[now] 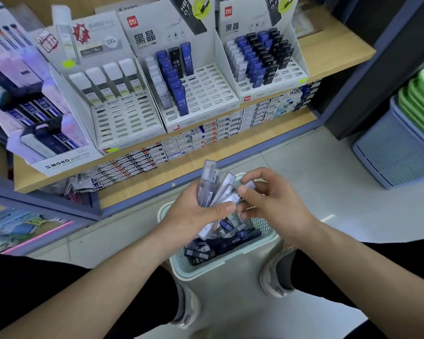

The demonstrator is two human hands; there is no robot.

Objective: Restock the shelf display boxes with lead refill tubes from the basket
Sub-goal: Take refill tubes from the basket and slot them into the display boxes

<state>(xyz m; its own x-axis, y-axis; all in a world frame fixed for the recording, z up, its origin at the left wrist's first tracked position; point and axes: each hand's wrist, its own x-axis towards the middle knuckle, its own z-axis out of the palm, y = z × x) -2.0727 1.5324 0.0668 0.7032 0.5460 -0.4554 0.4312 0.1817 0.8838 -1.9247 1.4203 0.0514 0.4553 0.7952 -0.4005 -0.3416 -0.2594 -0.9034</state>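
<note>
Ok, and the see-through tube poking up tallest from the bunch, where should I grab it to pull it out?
Pinch its top end, coming from above. The tallest clear tube stands nearly upright, its top free above the bunch, while the left hand grips the lower part, so only the top is reachable.

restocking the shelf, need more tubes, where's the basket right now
In the head view the basket sits on the floor at lower centre, under the left hand and right hand.
</note>
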